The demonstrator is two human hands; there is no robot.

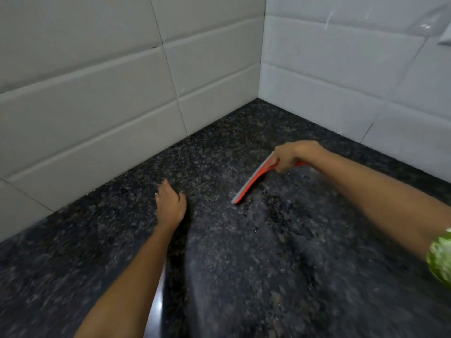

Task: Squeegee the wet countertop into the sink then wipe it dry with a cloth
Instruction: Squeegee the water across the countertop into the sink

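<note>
Speckled black granite desk (244,252) carries one flat orange squeegee (251,182), gripped by right hand (290,156); left hand (169,204) rests flat beside it.

Your squeegee (252,180) is orange-red with a grey rubber blade along one long edge. It's tilted, far end up in your right hand (290,157), near end down on the countertop (268,252). Handle mostly hidden by your fingers. The countertop is dark speckled granite, glossy, running into a tiled corner; wetness hard to tell through blur.
</note>
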